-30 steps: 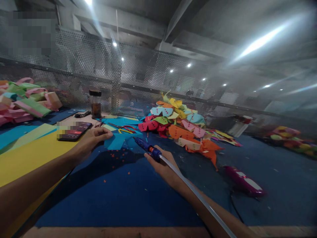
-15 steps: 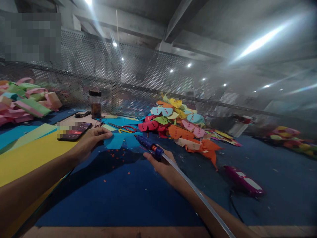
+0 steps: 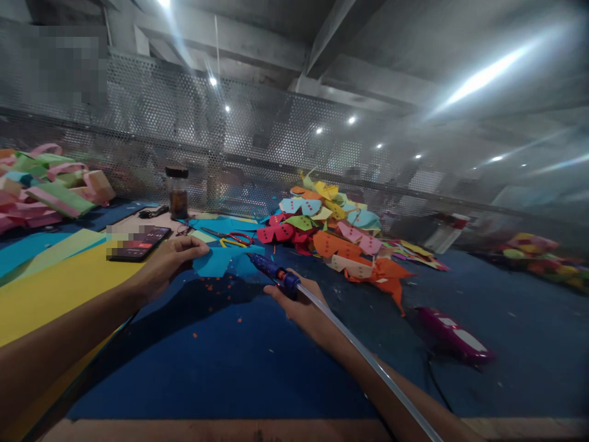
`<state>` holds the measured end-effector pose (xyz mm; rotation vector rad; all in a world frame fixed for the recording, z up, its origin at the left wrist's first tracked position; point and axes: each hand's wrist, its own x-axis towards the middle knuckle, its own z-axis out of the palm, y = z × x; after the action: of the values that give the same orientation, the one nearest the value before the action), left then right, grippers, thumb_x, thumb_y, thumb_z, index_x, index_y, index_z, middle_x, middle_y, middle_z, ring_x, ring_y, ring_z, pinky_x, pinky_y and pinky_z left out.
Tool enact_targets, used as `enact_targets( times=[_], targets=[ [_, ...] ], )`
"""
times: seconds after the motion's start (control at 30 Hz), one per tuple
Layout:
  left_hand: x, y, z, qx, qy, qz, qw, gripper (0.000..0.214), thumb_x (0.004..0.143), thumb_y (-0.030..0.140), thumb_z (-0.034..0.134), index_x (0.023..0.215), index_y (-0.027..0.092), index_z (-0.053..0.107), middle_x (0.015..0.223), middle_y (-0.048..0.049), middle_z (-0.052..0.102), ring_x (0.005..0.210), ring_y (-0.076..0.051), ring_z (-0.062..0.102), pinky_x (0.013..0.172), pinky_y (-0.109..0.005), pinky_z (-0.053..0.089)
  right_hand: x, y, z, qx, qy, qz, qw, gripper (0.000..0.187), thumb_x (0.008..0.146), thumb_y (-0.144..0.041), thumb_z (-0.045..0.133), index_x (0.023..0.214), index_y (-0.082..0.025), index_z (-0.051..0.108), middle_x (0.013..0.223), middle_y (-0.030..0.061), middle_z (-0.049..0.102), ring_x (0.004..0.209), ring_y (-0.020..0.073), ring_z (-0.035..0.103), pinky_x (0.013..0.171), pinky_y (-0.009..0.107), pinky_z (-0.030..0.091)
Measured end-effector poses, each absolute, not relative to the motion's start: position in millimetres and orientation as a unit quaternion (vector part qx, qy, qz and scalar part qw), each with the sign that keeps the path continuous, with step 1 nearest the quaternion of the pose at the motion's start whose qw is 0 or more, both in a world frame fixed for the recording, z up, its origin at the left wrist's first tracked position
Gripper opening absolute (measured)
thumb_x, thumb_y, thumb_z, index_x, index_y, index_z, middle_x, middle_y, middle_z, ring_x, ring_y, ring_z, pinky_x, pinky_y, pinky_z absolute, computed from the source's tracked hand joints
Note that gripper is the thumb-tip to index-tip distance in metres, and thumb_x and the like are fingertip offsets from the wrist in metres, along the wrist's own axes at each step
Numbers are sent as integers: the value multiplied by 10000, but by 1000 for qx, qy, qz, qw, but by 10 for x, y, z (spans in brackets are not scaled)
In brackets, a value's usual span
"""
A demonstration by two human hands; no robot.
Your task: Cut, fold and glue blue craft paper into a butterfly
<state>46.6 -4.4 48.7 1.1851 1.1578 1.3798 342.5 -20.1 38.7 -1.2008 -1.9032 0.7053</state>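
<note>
My left hand [image 3: 172, 259] is closed in a pinch on the left edge of a blue folded paper piece [image 3: 225, 258] lying on the dark blue mat [image 3: 239, 362]. My right hand [image 3: 301, 307] grips a blue glue gun [image 3: 276, 274] with a clear glue stick [image 3: 363, 359] running back over my forearm. The gun's nozzle points at the right side of the blue paper piece. Small orange paper bits lie scattered on the mat just below the piece.
A heap of coloured paper butterflies [image 3: 331, 230] lies behind the blue piece. Red-handled scissors [image 3: 234, 238], a phone [image 3: 138, 242], a dark jar [image 3: 177, 193], yellow sheets [image 3: 50, 288], a purple tool [image 3: 455, 337] and folded paper stacks [image 3: 50, 187] sit around. Perforated metal panels stand behind.
The glue gun's nozzle has wobbled slightly over the right edge of the blue paper piece. My left hand has stayed in place on the paper.
</note>
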Motion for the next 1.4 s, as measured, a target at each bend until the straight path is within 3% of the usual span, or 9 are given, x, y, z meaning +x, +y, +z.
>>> enact_targets(
  times=[0.8,1.13,1.4],
  targets=[
    [475,-53,505,477,473,567,477,367,550,383,958,751,190,719,691,33,625,614,-99,546,556,-187,451,3422,-212,399,-476,-743,271,385,374,851,-523,700,719,-235,501,526,-58,457,479,121,453,453,242,331],
    [430,-14,517,432,492,588,474,376,516,375,949,737,189,708,717,24,637,620,-114,559,541,-207,456,3365,-197,523,-447,-706,408,368,402,794,-584,725,837,-200,610,544,-72,501,429,86,443,460,235,371],
    [357,14,562,398,490,625,460,481,467,432,966,753,176,676,815,21,636,773,-126,562,628,-209,470,3381,-181,558,-406,-692,477,359,438,786,-558,755,992,-179,677,641,-55,576,415,49,434,419,197,337]
  ],
)
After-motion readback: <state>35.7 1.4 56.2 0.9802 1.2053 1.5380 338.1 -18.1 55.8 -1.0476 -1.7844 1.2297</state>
